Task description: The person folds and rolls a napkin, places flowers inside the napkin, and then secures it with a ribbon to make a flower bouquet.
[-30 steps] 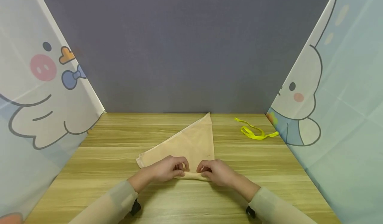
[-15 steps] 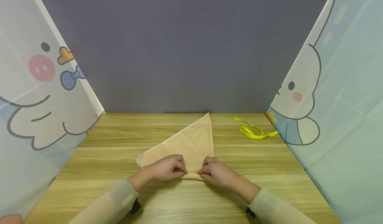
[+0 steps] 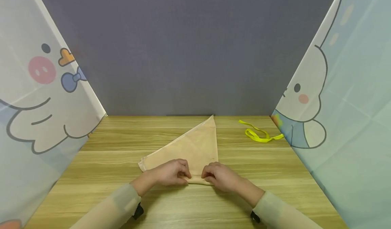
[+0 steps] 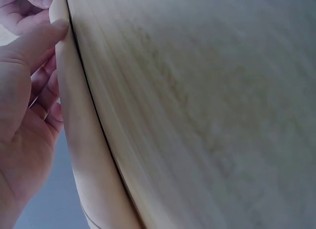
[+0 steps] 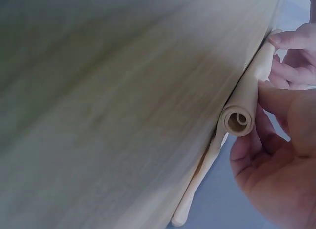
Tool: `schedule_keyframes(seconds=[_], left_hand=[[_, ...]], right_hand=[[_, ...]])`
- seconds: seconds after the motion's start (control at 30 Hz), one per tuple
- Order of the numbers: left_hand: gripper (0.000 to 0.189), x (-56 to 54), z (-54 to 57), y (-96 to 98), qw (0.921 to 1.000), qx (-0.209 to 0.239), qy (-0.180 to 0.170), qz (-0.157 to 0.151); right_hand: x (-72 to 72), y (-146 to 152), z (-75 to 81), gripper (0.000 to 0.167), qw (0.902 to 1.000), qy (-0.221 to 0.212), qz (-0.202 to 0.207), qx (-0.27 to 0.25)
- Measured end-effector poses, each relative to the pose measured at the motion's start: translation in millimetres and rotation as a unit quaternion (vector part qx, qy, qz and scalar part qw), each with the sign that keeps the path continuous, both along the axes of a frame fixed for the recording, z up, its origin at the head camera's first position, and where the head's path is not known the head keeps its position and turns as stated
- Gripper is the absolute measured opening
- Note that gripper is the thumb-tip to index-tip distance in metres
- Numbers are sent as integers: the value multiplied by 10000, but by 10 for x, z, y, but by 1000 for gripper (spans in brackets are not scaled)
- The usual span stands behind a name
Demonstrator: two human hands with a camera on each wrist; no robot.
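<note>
Far L, a wall panel w/ a cartoon bird lines the table. Next the left forearm, in a pale sleeve w/ a small black piece under the cuff, slants up & inward to the left hand: knuckles up, fingers bent, thumb on the near side, pinching the rolled near edge of the tan cloth (from the wrist you see the thumb on the fabric, fingers tucked behind). That cloth lies mid-table, roughly a triangle, one corner poking out past the left hand, its peak up by the dark back panel. A short stretch of roll shows btwn the hands. The right hand mirrors the other, wrist angled in from the R, fingers curled over, thumb nearer the body, gripping the roll just by its open spiral end. Beyond, well apart from the hand, a yellow strip lies loosely looped near the R wall panel
</note>
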State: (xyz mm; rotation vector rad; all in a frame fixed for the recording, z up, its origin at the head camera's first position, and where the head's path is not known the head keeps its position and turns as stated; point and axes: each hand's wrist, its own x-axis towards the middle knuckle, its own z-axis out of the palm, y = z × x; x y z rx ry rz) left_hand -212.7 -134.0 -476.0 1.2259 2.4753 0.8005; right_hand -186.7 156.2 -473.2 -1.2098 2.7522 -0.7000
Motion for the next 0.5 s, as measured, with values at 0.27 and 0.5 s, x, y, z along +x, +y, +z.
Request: schedule_keyframes(seconds=[0.27, 0.5], left_hand=[[12, 21, -1, 25, 9992, -48, 386, -58], [11, 48, -29, 57, 9983, 104, 568, -99]], right_hand=[[64, 12, 23, 9, 9990, 421, -1, 167], [76, 65, 30, 14, 9974, 599, 34, 400]])
